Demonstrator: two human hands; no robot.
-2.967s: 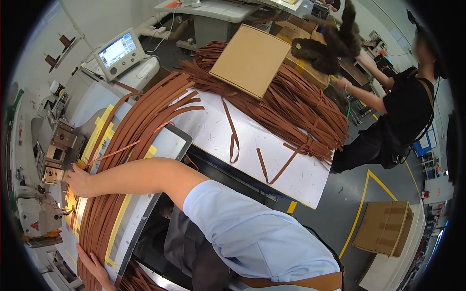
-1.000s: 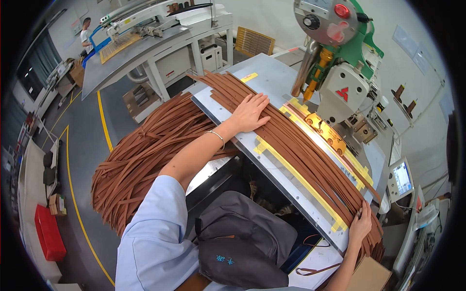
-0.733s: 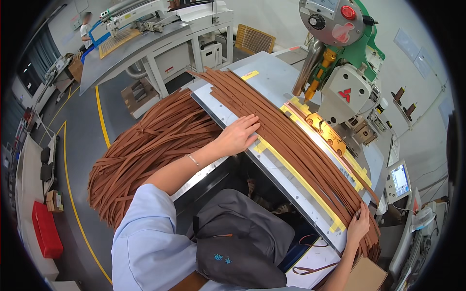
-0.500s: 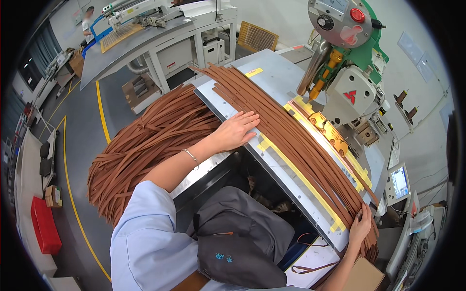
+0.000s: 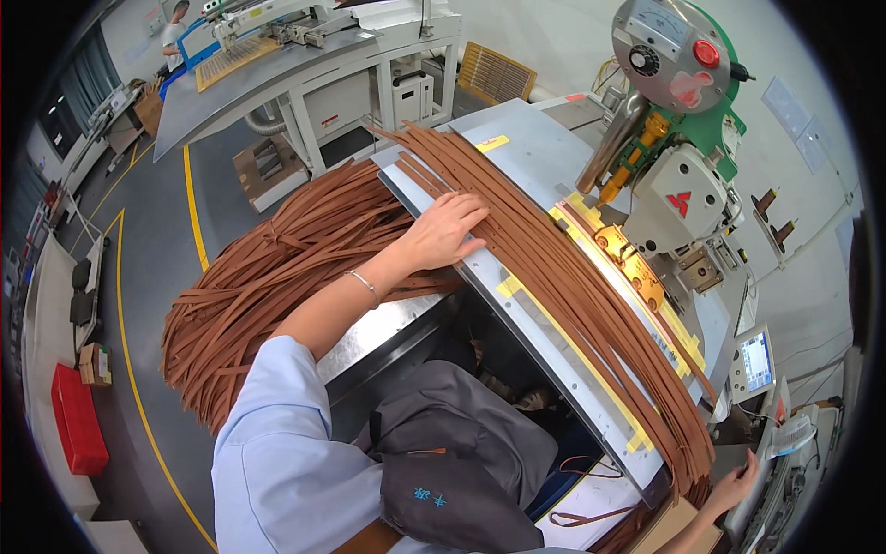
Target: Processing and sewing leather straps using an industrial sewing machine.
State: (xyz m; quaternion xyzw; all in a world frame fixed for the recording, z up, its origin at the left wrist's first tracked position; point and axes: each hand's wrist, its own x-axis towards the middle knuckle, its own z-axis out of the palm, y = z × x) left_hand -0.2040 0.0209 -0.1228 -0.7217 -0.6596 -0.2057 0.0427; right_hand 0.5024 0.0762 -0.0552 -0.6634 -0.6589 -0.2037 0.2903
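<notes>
the long bundle of flat brown strips lies across the grey metal table, in a gentle curve from the far left end down to the near right corner, where the strips hang over the edge. the left hand is placed on the near side of this bundle, close to the table edge, and its fingers are bent a little and touch the strips; whether they grasp some of them or only press, i cannot tell. a thin silver-coloured bracelet is around the left wrist. the right hand is apart from the strips, in the air at the lower right, with its fingers loosely bent and holding nothing that i can see. near this hand is a plain brown cardboard box, partly cut by the lower border.

behind the strips stands a green and white sewing machine head, and below it a shiny yellow metal plate is brightly lit. to the left of the table, a large heap of brown strips is gathered. at the far upper left, another person is beside a machine.
</notes>
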